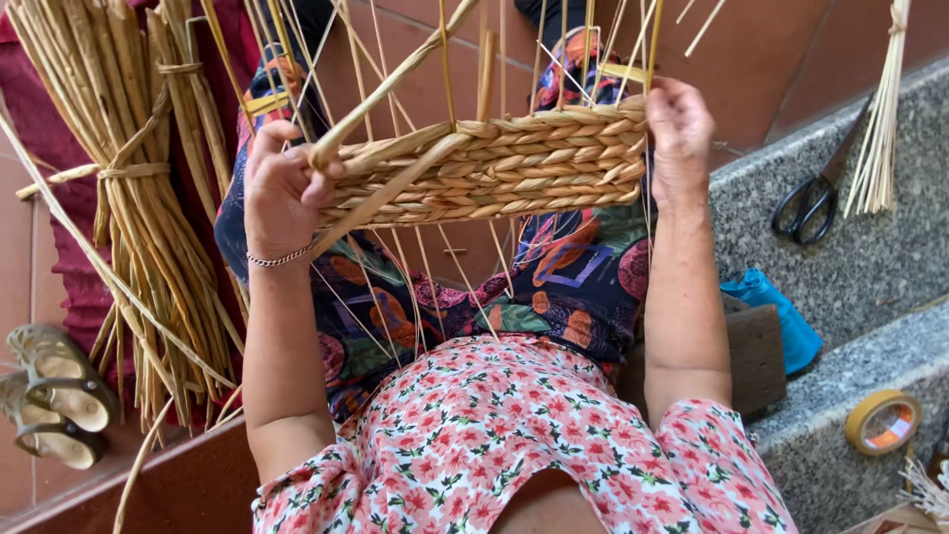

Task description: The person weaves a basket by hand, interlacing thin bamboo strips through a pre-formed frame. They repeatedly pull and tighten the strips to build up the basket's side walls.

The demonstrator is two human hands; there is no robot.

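While both hands grip woven straw panel | tape roll right ledge

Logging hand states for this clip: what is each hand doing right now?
Left hand: closed, gripping a thick straw strand at the woven basket wall.
Right hand: closed on the basket wall's other end.

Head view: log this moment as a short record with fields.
Left hand: grips a thick straw strand at the left end of the woven panel
Right hand: holds the panel's right edge
Upright stakes: thin, rising from the panel
Straw bundles: tied, at left
Scissors: on the stone ledge
Tape roll: lower step
Sandals: floor, left
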